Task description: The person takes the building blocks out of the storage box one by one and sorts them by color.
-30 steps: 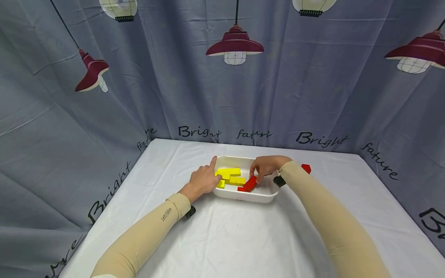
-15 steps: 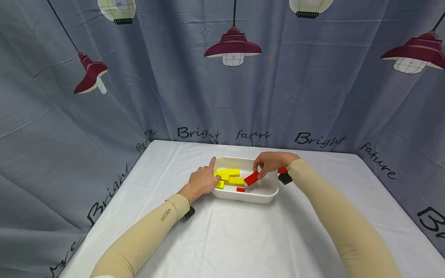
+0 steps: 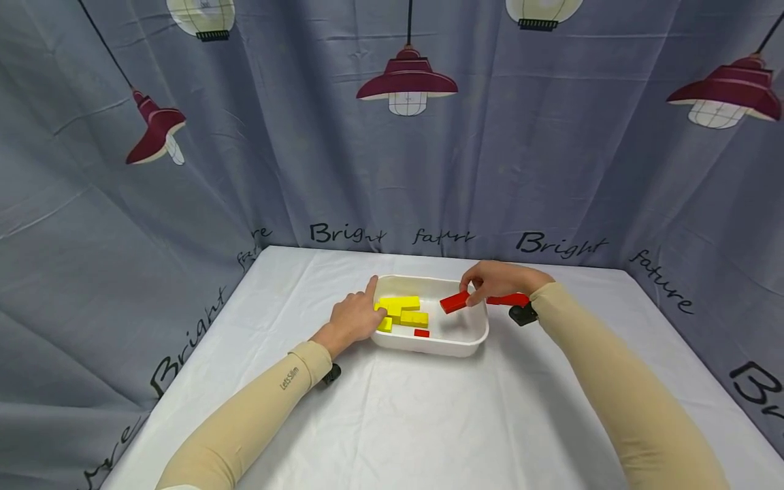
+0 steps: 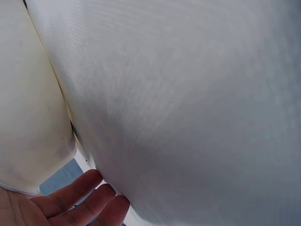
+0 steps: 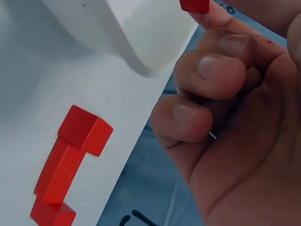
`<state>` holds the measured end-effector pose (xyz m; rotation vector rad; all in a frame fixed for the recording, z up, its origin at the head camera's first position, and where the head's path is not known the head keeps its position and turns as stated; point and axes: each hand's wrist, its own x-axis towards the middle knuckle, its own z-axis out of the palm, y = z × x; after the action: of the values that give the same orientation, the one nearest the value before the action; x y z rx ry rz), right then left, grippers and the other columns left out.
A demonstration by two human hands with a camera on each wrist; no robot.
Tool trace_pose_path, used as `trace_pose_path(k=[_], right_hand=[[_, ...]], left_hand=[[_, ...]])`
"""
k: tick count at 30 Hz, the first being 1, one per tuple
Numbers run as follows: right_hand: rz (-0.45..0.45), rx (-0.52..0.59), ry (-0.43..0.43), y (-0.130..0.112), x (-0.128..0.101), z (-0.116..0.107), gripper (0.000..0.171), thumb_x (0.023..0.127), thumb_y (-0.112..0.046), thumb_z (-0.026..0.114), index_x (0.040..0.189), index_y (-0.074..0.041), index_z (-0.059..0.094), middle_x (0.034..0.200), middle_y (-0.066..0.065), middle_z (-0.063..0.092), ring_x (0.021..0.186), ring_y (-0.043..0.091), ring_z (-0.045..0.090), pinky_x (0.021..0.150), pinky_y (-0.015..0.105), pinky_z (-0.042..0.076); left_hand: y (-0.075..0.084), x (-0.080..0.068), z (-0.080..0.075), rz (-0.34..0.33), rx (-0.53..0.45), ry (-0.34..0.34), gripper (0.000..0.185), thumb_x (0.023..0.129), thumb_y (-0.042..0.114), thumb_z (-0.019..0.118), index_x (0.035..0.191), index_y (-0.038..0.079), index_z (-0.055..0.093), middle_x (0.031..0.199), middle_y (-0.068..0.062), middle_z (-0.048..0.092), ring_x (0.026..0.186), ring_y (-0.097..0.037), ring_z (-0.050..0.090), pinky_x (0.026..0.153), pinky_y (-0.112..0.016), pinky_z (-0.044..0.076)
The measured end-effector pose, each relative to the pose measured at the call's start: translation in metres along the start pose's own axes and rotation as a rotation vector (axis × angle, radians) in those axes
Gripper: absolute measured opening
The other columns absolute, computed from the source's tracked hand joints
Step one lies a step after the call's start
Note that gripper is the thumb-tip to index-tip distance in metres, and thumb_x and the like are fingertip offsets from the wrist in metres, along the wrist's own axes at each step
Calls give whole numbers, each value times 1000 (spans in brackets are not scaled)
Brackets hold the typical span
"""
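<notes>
My right hand [image 3: 499, 278] pinches a red block [image 3: 454, 302] between thumb and fingertips, over the right part of a white plastic tub [image 3: 422, 345]. In the right wrist view only the end of that block [image 5: 195, 4] shows at the top, with the other fingers curled. My left hand [image 3: 353, 316] holds the tub's left end, thumb over the rim and index finger along it. Several yellow blocks [image 3: 401, 303] lie inside on the left, near that thumb. A small red block [image 3: 421, 333] lies by the front wall. In the left wrist view, fingers [image 4: 89, 188] extend under the tub's side.
Right of the tub, a red blocky piece with raised ends [image 5: 61, 162] lies on the white tablecloth [image 3: 429, 422], partly behind my right hand in the head view. A grey printed curtain [image 3: 343, 150] hangs behind the table.
My right hand has lifted the red block off the small one by the front wall and carried it right and back towards the tub's right end. My left hand keeps its hold.
</notes>
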<state>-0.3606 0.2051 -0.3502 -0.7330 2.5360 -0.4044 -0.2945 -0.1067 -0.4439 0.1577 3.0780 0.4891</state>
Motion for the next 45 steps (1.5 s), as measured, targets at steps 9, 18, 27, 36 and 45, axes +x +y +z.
trace_pose_path(k=[9,18,27,36,45], right_hand=[[21,53,107,18,-10,-5,31,88,-30,78,115,-16,71,82,5,57,82,21,52,70,33,40],[56,98,207,40,-24,-4,34,89,-29,76,119,-12,70,83,6,55,86,22,49,69,33,40],[118,182,275,69,-39,5,41,91,-31,74,124,-8,66,88,8,55,88,24,50,69,33,43],[143,205,324,91,-47,21,43,91,-31,74,124,-4,66,80,5,53,80,22,48,66,32,38],[159,242,322,104,-48,36,45,89,-34,76,122,-5,67,89,9,57,90,24,48,73,34,40]], left_hand=[[-2,-1,-1,2,-5,4,78,96,42,47,162,17,16,130,-17,62,110,-29,61,84,-49,52],[0,-2,-2,6,-6,3,78,96,42,47,162,17,15,131,-17,62,112,-30,61,85,-50,52],[0,-1,-2,-7,-12,-10,78,95,41,47,162,17,15,133,-18,62,113,-30,61,86,-50,52],[0,-1,-2,1,-12,-5,77,95,41,46,162,18,15,132,-17,62,113,-29,60,85,-50,51],[-1,-2,-3,2,-10,-8,78,95,41,46,162,17,15,131,-18,62,111,-30,61,85,-50,52]])
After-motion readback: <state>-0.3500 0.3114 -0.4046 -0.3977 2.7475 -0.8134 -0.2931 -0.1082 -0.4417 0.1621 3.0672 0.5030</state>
